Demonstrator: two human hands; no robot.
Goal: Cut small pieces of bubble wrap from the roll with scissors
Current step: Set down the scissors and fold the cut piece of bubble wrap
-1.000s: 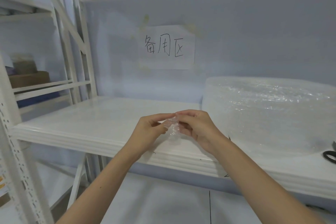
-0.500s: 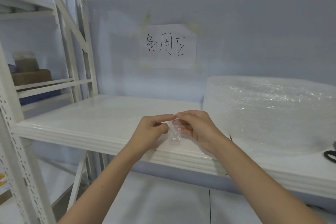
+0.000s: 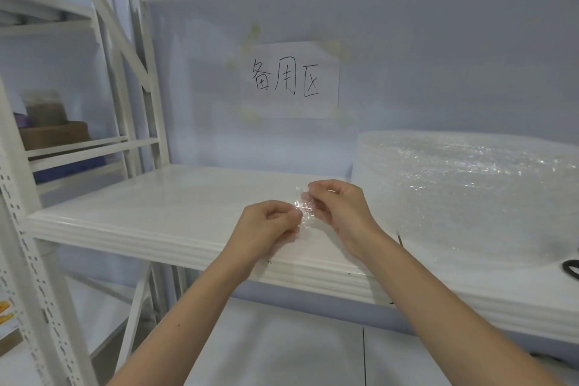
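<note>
A small clear piece of bubble wrap point(image 3: 304, 209) hangs between both my hands above the front of the white shelf point(image 3: 163, 213). My left hand point(image 3: 269, 226) pinches its lower left edge. My right hand point(image 3: 340, 207) pinches its upper right edge. The big roll of bubble wrap point(image 3: 470, 194) lies on the shelf to the right of my hands. Black scissors point(image 3: 571, 267) rest at the right edge of the view, only their handle showing.
A paper sign point(image 3: 289, 80) with handwritten characters is taped to the blue wall behind. White rack posts point(image 3: 34, 276) stand at the left. Cardboard boxes point(image 3: 53, 135) sit on the neighbouring rack's shelf. A lower shelf point(image 3: 282, 348) lies under my arms.
Both hands keep their hold on the small piece. The right hand has risen slightly and the left has dropped a little, so the piece is stretched at a slant.
</note>
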